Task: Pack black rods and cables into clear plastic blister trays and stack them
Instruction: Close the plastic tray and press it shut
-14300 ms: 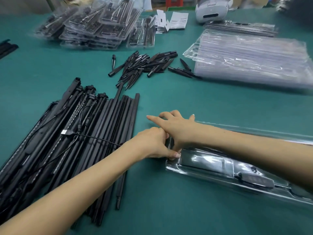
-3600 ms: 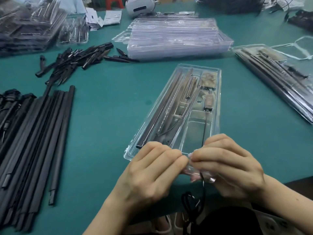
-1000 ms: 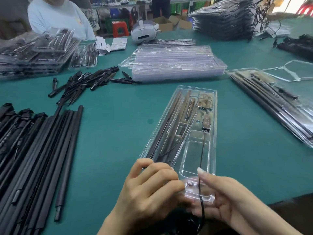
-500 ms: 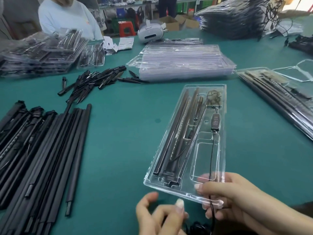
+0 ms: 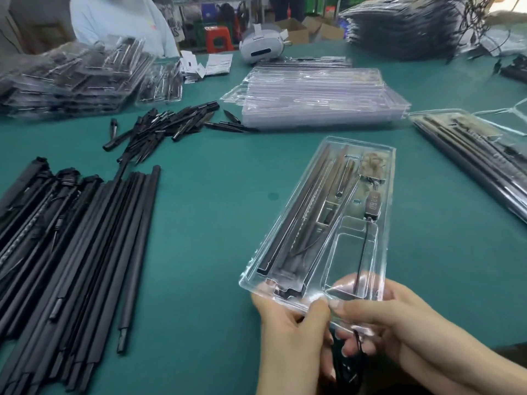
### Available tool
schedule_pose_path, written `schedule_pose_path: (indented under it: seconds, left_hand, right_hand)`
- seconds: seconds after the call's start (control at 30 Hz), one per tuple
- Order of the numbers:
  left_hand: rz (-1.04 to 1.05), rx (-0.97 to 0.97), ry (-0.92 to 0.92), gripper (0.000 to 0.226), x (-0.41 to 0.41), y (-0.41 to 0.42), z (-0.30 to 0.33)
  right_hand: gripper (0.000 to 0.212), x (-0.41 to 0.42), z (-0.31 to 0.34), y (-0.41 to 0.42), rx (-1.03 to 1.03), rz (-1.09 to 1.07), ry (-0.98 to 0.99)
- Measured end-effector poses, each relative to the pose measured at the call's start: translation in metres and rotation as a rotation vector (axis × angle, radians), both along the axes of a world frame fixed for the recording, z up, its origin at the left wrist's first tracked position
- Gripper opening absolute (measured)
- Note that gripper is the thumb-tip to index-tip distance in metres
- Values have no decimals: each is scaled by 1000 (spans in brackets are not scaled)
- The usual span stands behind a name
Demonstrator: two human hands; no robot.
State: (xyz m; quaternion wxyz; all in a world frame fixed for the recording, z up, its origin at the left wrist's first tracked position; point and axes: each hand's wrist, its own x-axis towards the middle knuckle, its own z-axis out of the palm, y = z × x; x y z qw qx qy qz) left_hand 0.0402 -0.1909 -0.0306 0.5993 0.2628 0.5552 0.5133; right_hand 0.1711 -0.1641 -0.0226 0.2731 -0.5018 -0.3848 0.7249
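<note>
Blister tray (image 5: pixel 379 283) clear, loaded with black rods (image 5: pixel 296 215) and cable (image 5: pixel 361 260), near end held above green tabletop (image 5: pixel 214 223) at front edge. Left hand (image 5: pixel 288 323) fingers curled, pinching near rim. Right hand (image 5: pixel 382 317) fingers gripping same rim, cable trailing below. Loose rod pile (image 5: pixel 74 246) lies left; empty tray stack (image 5: pixel 316 95) behind.
</note>
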Motion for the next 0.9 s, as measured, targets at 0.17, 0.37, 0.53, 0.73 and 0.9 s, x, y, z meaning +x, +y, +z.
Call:
schedule_pose_path:
  seconds: [0.17,0.37,0.53,0.73,0.9]
  left_hand:
    - [-35,57,97,48,1,1,-3]
    - [-120,31,64,48,-3,-1,1]
    - [-114,0,37,48,-5,-3,4]
    - [-103,4,54,47,-6,-2,6]
    - [-109,2,65,47,-6,-2,8]
  right_hand:
    - [15,8,-3,3,-42,39,-8]
    - [7,11,0,8,-62,119,-55]
    - [28,3,3,1,-19,62,-52]
    - [57,6,0,-2,-68,34,-35]
    - [53,4,3,-3,-31,40,-29]
